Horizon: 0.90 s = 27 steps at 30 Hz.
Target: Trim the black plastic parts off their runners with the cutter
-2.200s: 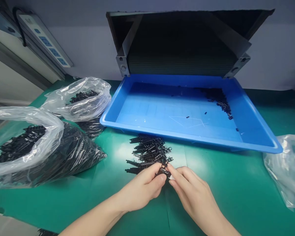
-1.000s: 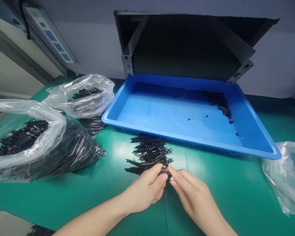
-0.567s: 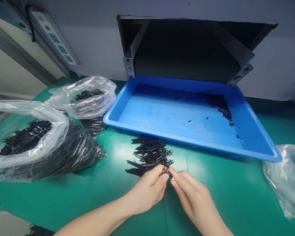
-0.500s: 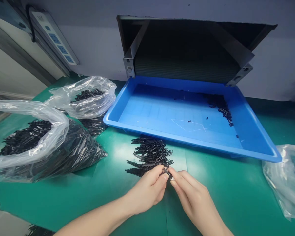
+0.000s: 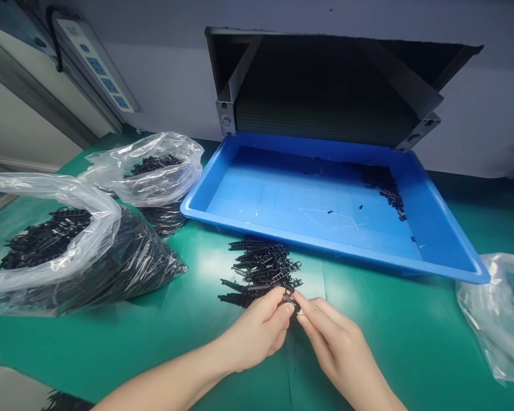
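My left hand (image 5: 263,325) is closed, thumb and forefinger pinching a small black plastic part (image 5: 292,302). From the other side, the fingertips of my right hand (image 5: 332,334) are closed on the same part, so the two hands nearly meet. Most of the part is hidden by my fingers, and its exact shape cannot be made out. Just beyond my left hand, a pile of long, thin black plastic pieces (image 5: 261,262) lies on the green table surface (image 5: 188,348).
Behind the pile stands a shallow blue tray (image 5: 346,254) with small black bits (image 5: 388,188) at its right. Two clear plastic bags of black parts (image 5: 149,265) (image 5: 165,188) stand at left. Another clear bag (image 5: 499,319) lies at right. A power strip (image 5: 96,65) leans on the wall.
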{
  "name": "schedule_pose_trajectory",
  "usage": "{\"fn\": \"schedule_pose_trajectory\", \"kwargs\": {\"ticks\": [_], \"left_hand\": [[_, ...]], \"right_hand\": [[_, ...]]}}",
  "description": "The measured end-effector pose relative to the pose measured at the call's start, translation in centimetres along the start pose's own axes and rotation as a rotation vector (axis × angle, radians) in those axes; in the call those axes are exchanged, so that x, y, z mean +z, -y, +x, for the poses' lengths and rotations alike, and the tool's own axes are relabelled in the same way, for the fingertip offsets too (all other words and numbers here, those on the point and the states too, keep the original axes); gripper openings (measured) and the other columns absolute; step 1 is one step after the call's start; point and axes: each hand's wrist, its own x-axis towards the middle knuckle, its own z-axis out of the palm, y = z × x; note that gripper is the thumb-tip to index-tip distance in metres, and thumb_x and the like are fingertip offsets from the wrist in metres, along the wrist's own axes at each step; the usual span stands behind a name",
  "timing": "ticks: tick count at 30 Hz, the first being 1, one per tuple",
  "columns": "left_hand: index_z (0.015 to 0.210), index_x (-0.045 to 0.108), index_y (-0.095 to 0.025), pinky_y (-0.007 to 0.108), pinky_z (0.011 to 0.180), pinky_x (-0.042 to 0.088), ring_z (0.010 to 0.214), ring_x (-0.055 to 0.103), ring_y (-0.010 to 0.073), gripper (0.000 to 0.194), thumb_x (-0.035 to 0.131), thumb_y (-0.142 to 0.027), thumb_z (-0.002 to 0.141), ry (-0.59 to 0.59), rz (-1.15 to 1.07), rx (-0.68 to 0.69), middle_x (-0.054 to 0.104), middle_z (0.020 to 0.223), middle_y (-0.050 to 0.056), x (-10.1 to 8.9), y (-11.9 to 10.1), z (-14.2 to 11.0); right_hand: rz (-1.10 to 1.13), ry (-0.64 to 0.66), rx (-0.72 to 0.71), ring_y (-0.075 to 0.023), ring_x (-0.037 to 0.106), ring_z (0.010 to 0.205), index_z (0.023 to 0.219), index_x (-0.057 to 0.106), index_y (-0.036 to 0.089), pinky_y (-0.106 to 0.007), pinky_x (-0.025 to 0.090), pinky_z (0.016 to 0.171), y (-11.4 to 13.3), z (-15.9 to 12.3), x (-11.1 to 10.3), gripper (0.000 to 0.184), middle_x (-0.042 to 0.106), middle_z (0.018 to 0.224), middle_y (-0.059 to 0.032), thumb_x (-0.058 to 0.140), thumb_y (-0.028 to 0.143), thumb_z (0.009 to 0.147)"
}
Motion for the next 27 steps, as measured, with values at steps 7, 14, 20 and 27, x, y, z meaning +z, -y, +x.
{"fn": "schedule_pose_trajectory", "kwargs": {"ticks": [7, 14, 20, 27], "left_hand": [[0.085, 0.036, -0.019, 0.017, 0.038, 0.016, 0.041, 0.019, 0.0059, 0.028, 0.04, -0.047, 0.086, 0.007, -0.05, 0.01, 0.027, 0.05, -0.009, 0.2, 0.3, 0.4], [0.119, 0.028, -0.017, 0.023, 0.052, 0.034, 0.05, 0.038, 0.0098, 0.031, 0.027, -0.032, 0.091, 0.117, 0.181, 0.008, 0.041, 0.059, -0.005, 0.6, 0.1, -0.1], [0.088, 0.037, -0.017, 0.022, 0.053, 0.04, 0.046, 0.042, 0.0092, 0.011, 0.028, -0.022, 0.089, 0.156, 0.189, 0.006, 0.044, 0.053, -0.005, 1.2, -0.1, -0.3], [0.086, 0.04, -0.019, 0.023, 0.053, 0.04, 0.059, 0.051, 0.0137, 0.011, 0.029, -0.019, 0.085, -0.076, 0.476, 0.182, 0.052, 0.069, 0.0, 0.5, -0.3, -0.1]], "right_hand": [[0.044, -0.035, 0.079, -0.0139, 0.059, 0.066, 0.119, 0.051, 0.018, -0.022, 0.049, 0.055, -0.7, -0.2, 0.3, 0.033, 0.061, 0.081, -0.0053, 0.039, 0.024, 0.09], [0.142, -0.223, 0.11, -0.0104, 0.053, 0.052, 0.086, 0.059, 0.021, -0.019, 0.046, 0.05, -0.3, 0.2, -0.2, 0.012, 0.056, 0.064, 0.0003, 0.047, 0.024, 0.086], [0.114, -0.245, 0.081, -0.0114, 0.056, 0.057, 0.088, 0.059, 0.02, -0.019, 0.047, 0.052, 0.1, 0.5, -0.3, 0.011, 0.058, 0.071, -0.0019, 0.049, 0.021, 0.085], [0.24, -0.181, 0.201, -0.0094, 0.049, 0.048, 0.069, 0.054, 0.02, -0.016, 0.043, 0.044, 0.1, 0.7, 0.1, 0.021, 0.051, 0.06, 0.0011, 0.047, 0.029, 0.086]]}}
